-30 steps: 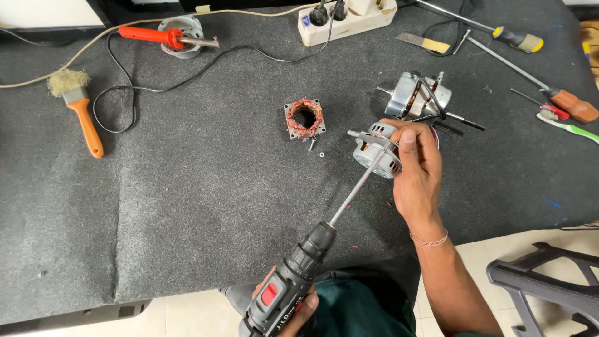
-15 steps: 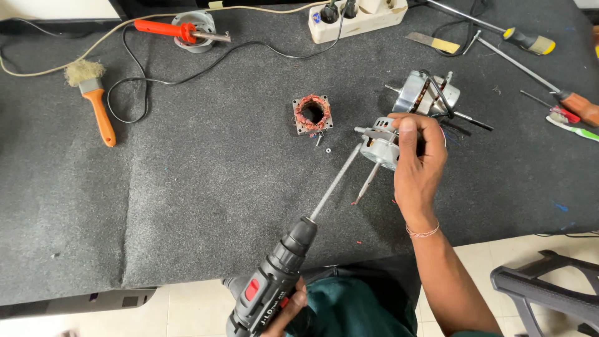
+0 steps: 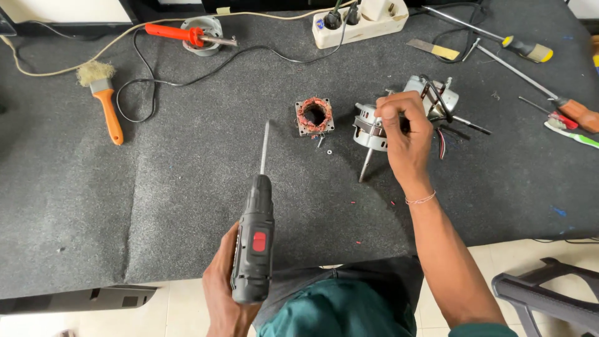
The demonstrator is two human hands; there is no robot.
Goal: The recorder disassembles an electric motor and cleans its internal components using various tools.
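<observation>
The left hand [image 3: 219, 284] is closed around the grip of a black cordless screwdriver [image 3: 254, 240] with a red switch, at the near edge of the table. Its long thin bit [image 3: 264, 146] points away from the person, over the dark grey felt mat [image 3: 156, 187], and touches nothing.

The right hand [image 3: 404, 134] is farther away, to the right. Its fingers are bent and pinch the top of a silver motor part [image 3: 368, 128], which stands on the mat with its steel shaft [image 3: 364, 165] slanting down toward the person. Just left of this part lies a square stator with copper windings [image 3: 314, 116], apart from the hand; one small washer [image 3: 329, 151] lies in front of it. Behind the right hand is a second silver motor housing [image 3: 437, 97] with coloured wires (partly hidden by the fingers).

Farther out, along the back of the mat, there is a white power strip [image 3: 362, 25], a soldering iron with an orange handle [image 3: 171, 31] resting on a round grey stand, and a brush with an orange handle [image 3: 103, 100] on the left. At the right edge lie two long screwdrivers [image 3: 527, 50] and a green toothbrush [image 3: 571, 132].
</observation>
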